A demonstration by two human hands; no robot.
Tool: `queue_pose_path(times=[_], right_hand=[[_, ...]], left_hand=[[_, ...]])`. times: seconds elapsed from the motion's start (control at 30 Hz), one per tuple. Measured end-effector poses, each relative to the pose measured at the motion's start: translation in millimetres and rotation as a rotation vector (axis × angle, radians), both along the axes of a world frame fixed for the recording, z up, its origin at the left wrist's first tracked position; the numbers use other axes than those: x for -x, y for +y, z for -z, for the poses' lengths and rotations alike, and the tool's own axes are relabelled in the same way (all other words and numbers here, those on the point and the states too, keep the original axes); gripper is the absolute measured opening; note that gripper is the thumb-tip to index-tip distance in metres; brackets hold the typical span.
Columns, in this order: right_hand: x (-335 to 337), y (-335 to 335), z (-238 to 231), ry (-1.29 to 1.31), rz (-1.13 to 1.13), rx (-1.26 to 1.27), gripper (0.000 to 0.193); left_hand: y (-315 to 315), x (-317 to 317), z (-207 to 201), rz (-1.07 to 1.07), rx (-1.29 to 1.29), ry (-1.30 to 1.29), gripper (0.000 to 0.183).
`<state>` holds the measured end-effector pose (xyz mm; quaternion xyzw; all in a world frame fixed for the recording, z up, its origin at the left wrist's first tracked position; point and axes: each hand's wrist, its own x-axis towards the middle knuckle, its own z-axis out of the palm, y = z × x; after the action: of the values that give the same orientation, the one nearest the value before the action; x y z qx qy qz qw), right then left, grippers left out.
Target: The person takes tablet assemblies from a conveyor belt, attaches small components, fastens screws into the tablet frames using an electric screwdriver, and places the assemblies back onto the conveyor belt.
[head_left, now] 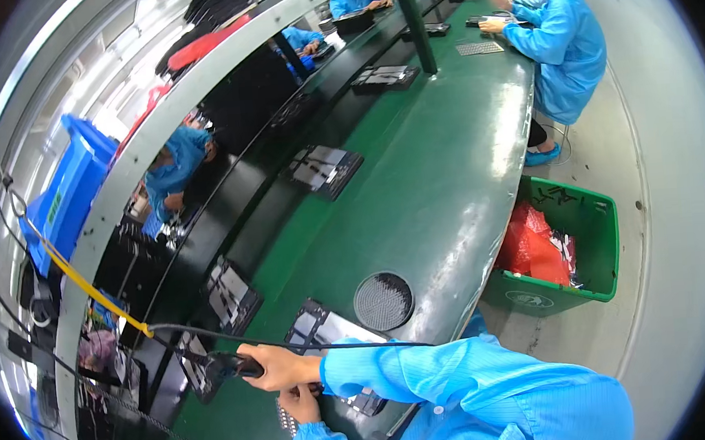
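My right hand (pixel 274 368) is wrapped round the black handle of an electric screwdriver (pixel 225 365), which points to the left over the bench. A dark cable runs from a yellow strap (pixel 100 296) past this hand and over my right sleeve. Just below, my left hand (pixel 300 403) has its fingers bent and pressed together; what they hold is hidden. Next to it lies a small plate with rows of dots (pixel 286 422). Partly under my right forearm sits a flat, open electronic device (pixel 319 324) in black and silver. A round black studded dish (pixel 383 301) stands beyond it.
More open devices lie on the green bench (pixel 415 183), one at its middle (pixel 326 169) and one farther left (pixel 231 298). A metal frame (pixel 158 123) rises at left. A green bin (pixel 607 243) with red wrap stands at right. A co-worker (pixel 561 42) sits at the far end.
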<state>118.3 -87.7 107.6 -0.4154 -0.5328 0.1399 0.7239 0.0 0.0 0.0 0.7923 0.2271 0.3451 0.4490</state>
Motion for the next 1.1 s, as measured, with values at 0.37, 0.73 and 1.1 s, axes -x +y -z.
queue_pose_path(times=[0.37,0.73,1.1], right_hand=[[-42.9,-165.1,67.9,0.016,0.048,0.184,0.039],[-63.3,-226.1,56.7,0.009,0.104,0.226,0.056],[-33.3,-170.7,73.2,0.081,0.052,0.208,0.048]], left_hand=[[-90.0,9.1,64.3,-0.156,0.188,0.081,0.013],[-89.8,-7.9,76.7,-0.166,-0.155,-0.008,0.015],[-89.4,6.7,75.8,-0.133,0.001,-0.083,0.015]])
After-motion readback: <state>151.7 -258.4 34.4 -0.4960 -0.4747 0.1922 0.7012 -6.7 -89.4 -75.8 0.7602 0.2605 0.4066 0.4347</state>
